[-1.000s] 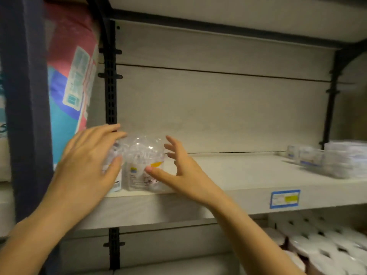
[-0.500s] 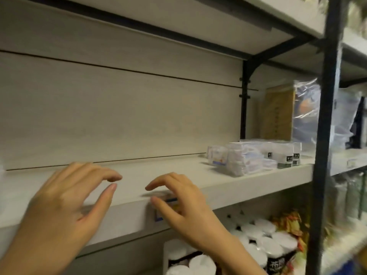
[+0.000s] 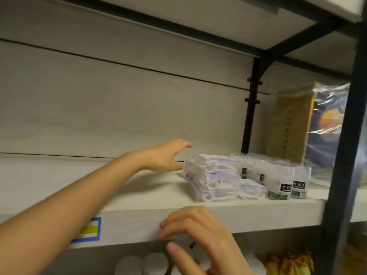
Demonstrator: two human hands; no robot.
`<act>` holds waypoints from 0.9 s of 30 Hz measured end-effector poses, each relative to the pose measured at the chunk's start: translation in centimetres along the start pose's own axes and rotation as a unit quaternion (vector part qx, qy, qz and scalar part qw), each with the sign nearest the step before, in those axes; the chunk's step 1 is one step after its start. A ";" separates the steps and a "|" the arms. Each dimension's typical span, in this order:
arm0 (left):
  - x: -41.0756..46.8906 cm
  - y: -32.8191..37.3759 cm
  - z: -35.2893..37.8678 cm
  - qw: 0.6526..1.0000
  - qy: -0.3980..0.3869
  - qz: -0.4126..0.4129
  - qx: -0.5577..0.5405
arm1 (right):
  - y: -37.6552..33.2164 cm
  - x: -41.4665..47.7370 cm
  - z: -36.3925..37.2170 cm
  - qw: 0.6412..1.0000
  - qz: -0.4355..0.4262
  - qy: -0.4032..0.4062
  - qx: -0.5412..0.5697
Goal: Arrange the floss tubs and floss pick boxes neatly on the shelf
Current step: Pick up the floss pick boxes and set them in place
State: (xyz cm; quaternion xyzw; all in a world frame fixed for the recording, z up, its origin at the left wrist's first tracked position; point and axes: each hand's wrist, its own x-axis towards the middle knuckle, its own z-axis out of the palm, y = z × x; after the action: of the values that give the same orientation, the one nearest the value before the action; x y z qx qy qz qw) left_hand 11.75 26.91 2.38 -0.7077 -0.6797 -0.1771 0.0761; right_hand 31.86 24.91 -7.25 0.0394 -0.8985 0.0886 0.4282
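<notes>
The left hand (image 3: 165, 155) is hovering over the shelf (image 3: 218, 216) with its fingers spread and almost straight, and it is gripping nothing. Its thumb is pointing at the left side of the stack of floss pick boxes (image 3: 214, 181); it is just beside the stack, and I cannot tell if it is touching already. The hand is opening wide like this probably because the stack is broad and needs a big grasp or a push from the side.

The right hand (image 3: 198, 233) is hanging lower, in front of the front edge of the shelf. Its fingers are curling loosely and are holding nothing. It seems to be waiting there, near enough to help from the front.

The floss pick boxes are lying flat, one on another, at the right part of the shelf. The stack is not straight: the boxes are sitting a little shifted against each other. One flat pack (image 3: 250, 188) is lying alone, touching the right side of the stack. Further right, the floss tubs (image 3: 280, 182) with dark labels are standing close together near the black post (image 3: 341, 155). So the task is looking only partly done; this group is needing to be ordered.

Behind the tubs a yellowish box (image 3: 292, 126) and a package in shiny foil (image 3: 329, 120) are standing upright. On the shelf edge a blue and yellow price label (image 3: 90, 229) is sticking, half hidden by the left arm. Below, white round items (image 3: 139, 262) are showing.
</notes>
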 end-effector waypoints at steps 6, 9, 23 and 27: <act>4.9 -0.6 1.5 0.989 -0.119 0.027 -0.080 | 1.1 -1.9 -0.9 0.998 -0.042 -0.044 -0.027; 5.3 -1.4 1.7 0.990 -0.097 0.040 -0.091 | 1.1 -2.4 -1.8 0.998 -0.042 -0.039 -0.012; -9.8 0.0 -5.4 0.914 0.176 -0.118 -0.346 | 4.0 0.5 -1.5 0.989 0.071 0.089 0.092; -13.3 3.1 -4.4 0.882 0.191 -0.120 -0.414 | 1.7 2.0 -0.1 0.956 0.096 0.150 0.235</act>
State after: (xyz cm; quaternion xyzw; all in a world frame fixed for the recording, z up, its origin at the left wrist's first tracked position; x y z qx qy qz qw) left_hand 14.03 12.71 2.20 -0.5400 -0.5965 -0.5820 -0.1174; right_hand 30.41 26.62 -5.83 0.0390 -0.7773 0.3427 0.5262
